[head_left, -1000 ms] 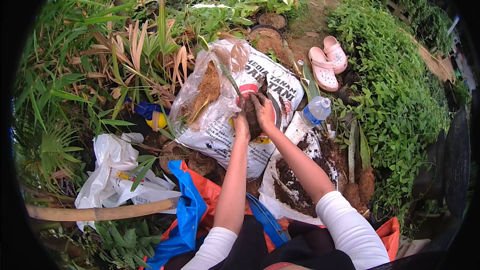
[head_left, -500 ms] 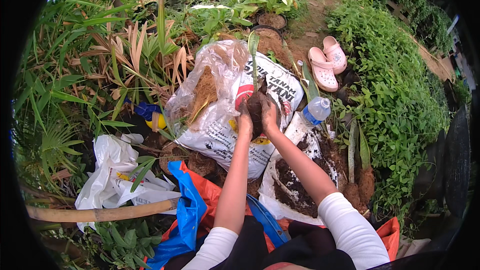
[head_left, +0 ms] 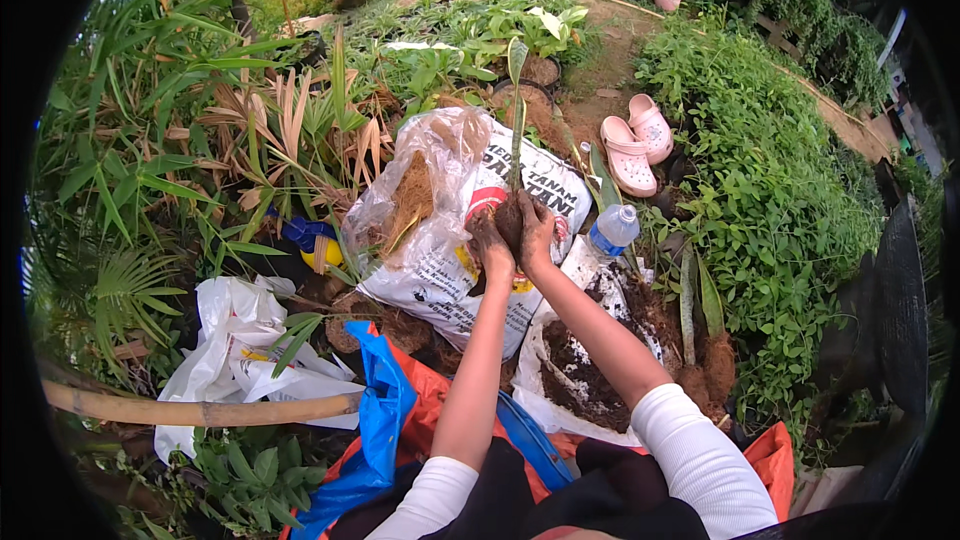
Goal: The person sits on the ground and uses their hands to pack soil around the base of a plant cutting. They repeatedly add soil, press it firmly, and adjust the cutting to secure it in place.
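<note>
Left hand (head_left: 490,240): soil-smeared, fingers curled tight round the near-left side of the root ball (head_left: 510,223), pressing in.
Right hand (head_left: 537,235): cupped close against the root ball's right side, fingers wrapped over it; both hands meet on it and hold it up off the ground.
Root ball: a dark, damp clump, held above the printed potting-mix bag (head_left: 470,225). It looks crumbly and soft, likely to shed soil if squeezed hard or tipped, so a cradling hold from beneath and both sides suits it.
Seedling leaf (head_left: 516,110): one long narrow green blade, rising upright from the clump. It looks thin and bendy, easy to crease; not a place to grip.
Weight: light to moderate, I judge, with the wet soil making most of it.
Beside the arms: an open white bag of dark soil (head_left: 590,370) just right, and a clear water bottle (head_left: 613,230) near the right wrist.
Left of the arms: blue plastic bag (head_left: 385,410), white plastic bags (head_left: 235,340), and a bamboo pole (head_left: 190,410).
Farther out: pink clogs (head_left: 637,145) on the bare earth, well apart from the hands.
</note>
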Demonstrator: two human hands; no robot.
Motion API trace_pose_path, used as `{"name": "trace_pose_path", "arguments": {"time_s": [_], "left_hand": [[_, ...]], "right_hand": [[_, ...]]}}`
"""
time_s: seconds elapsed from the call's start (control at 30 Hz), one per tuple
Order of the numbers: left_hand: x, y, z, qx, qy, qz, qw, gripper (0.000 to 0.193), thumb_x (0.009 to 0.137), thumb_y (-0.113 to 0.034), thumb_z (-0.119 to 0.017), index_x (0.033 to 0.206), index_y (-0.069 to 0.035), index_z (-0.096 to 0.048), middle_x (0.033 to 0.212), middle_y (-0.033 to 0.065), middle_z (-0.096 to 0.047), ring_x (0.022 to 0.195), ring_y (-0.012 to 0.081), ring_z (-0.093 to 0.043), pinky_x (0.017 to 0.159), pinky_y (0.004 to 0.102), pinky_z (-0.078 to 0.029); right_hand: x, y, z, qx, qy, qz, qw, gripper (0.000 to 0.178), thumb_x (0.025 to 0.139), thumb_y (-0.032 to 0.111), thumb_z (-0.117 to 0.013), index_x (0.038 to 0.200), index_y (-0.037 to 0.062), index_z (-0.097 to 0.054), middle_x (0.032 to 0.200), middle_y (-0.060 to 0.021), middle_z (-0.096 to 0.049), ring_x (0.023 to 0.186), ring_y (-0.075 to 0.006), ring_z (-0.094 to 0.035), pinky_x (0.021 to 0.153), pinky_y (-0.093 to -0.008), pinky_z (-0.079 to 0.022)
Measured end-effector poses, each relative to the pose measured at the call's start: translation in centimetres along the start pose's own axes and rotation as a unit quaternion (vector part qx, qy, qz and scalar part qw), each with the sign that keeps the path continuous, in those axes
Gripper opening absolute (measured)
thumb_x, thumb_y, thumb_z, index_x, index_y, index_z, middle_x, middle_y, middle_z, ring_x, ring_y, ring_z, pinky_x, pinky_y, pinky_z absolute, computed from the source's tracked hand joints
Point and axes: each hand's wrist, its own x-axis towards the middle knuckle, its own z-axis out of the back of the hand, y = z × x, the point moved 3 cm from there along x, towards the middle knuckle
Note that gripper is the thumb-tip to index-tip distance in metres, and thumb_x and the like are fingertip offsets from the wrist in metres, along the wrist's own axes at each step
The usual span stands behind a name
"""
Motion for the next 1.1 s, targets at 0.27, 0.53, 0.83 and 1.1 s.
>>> {"name": "trace_pose_path", "arguments": {"time_s": [0.27, 0.53, 0.83, 1.1], "left_hand": [[-3.2, -4.5, -4.1, -0.123, 0.152, 0.126, 0.973, 0.058, 0.091, -0.051, -0.018, 0.126, -0.012, -0.044, 0.12, 0.0086, -0.052, 0.107, 0.0261, -0.051, 0.093, 0.0388, -0.039], [-16.2, -11.7, -9.0, 0.03, 0.22, 0.208, 0.952, 0.064, 0.089, -0.059, -0.019, 0.129, -0.016, -0.043, 0.125, 0.0071, -0.05, 0.114, 0.0272, -0.047, 0.095, 0.0499, -0.034], [-29.6, -12.1, -14.7, -0.092, 0.297, 0.277, 0.909, 0.056, 0.094, -0.042, -0.017, 0.126, -0.008, -0.047, 0.124, 0.011, -0.052, 0.116, 0.0272, -0.048, 0.101, 0.0417, -0.035], [-30.7, -7.5, -15.1, -0.137, 0.277, 0.221, 0.925, 0.055, 0.093, -0.045, -0.021, 0.131, -0.01, -0.042, 0.13, 0.0102, -0.047, 0.118, 0.0288, -0.046, 0.103, 0.0413, -0.032]], "right_hand": [[-6.5, 12.4, -3.8, -0.16, 0.085, 0.156, 0.971, 0.022, 0.081, 0.023, -0.067, 0.085, 0.0013, -0.062, 0.075, -0.0016, -0.06, 0.068, -0.0084, -0.051, 0.065, -0.0242, -0.042], [-12.8, 20.2, -1.6, -0.117, -0.086, 0.144, 0.979, 0.026, 0.081, 0.025, -0.064, 0.075, -0.0002, -0.063, 0.065, -0.0059, -0.061, 0.055, -0.0134, -0.053, 0.056, -0.0294, -0.043], [-20.3, 28.3, 5.3, -0.103, -0.043, 0.179, 0.978, 0.029, 0.081, 0.029, -0.064, 0.089, 0.001, -0.063, 0.074, -0.0039, -0.062, 0.059, -0.0145, -0.054, 0.059, -0.0288, -0.044], [-25.2, 29.0, 7.0, -0.218, -0.01, 0.313, 0.924, 0.026, 0.079, 0.021, -0.067, 0.087, -0.004, -0.064, 0.076, -0.0077, -0.065, 0.069, -0.0117, -0.057, 0.065, -0.0281, -0.045]]}}
